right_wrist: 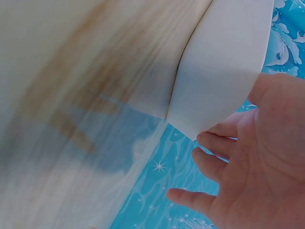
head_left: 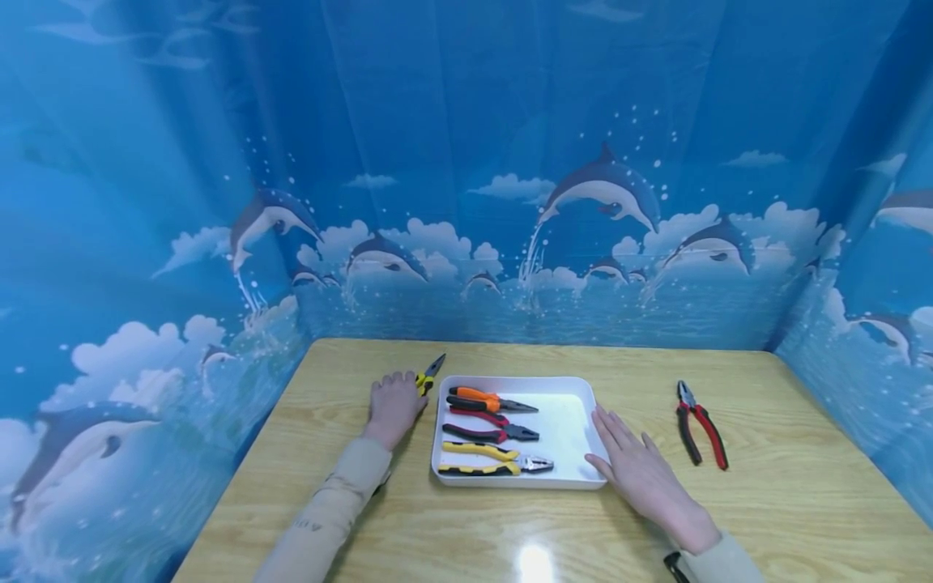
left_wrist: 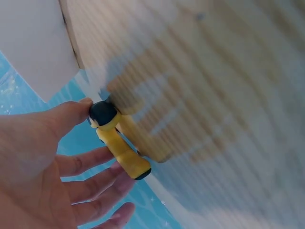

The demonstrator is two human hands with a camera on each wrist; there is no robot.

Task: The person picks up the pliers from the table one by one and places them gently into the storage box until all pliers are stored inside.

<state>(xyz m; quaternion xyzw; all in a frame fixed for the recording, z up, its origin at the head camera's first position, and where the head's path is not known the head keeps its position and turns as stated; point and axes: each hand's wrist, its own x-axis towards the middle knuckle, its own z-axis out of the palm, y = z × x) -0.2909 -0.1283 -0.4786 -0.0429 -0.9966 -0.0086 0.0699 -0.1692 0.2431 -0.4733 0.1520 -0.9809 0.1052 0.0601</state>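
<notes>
Left hand [head_left: 396, 406] around yellow long-nose pliers [head_left: 429, 376].

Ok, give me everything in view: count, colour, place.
Table: one, wood-brown, lower half of head view
Tray: one, white, mid-table
Orange pliers: one, orange-black, far row in tray
Red tray pliers: one, red-black, middle row
Yellow tray pliers: one, yellow-black, near row
Loose yellow pliers: one, yellow-black, left of tray
Loose red pliers: one, red-black, right of tray
Curtain: count unclear, blue with dolphins, behind and beside table
Sleeves: two, beige, both arms
Strap: one clearly visible, dark, right wrist
Left hand: one, bare, holding the loose yellow pliers
Right hand: one, bare, touching the tray's right side
</notes>
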